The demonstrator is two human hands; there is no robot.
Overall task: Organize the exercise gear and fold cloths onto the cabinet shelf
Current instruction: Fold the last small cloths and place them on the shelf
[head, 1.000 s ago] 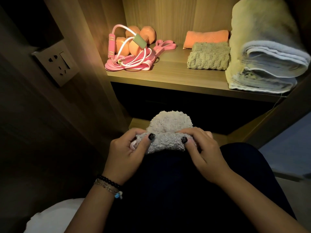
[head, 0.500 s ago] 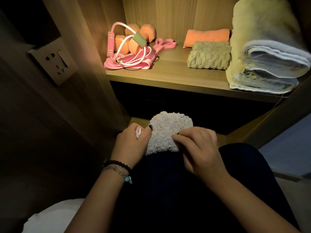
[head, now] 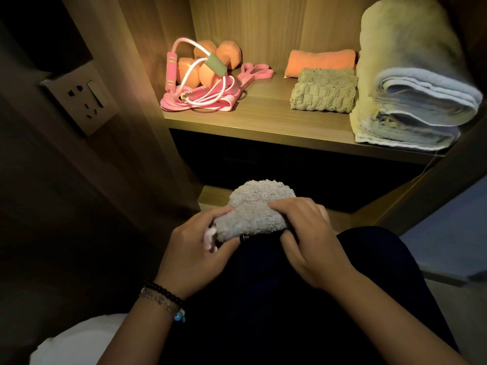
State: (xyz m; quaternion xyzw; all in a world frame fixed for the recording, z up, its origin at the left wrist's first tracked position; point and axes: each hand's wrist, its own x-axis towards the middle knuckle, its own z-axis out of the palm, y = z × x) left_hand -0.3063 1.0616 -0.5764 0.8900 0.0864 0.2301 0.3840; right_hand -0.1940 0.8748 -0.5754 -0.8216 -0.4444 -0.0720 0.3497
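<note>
Low in the middle of the frame, the left hand (head: 195, 248) and right hand (head: 308, 241) both grip a fluffy grey cloth (head: 258, 209), fingers curled round its lower edge as it rests on the dark lap. On the cabinet shelf (head: 263, 122) above, pink jump rope (head: 195, 98) and orange dumbbells (head: 210, 64) sit at upper centre-left (tangled together), with an orange cloth (head: 320, 61), a green cloth (head: 324, 93) and stacked towels (head: 413, 96) to the right.
</note>
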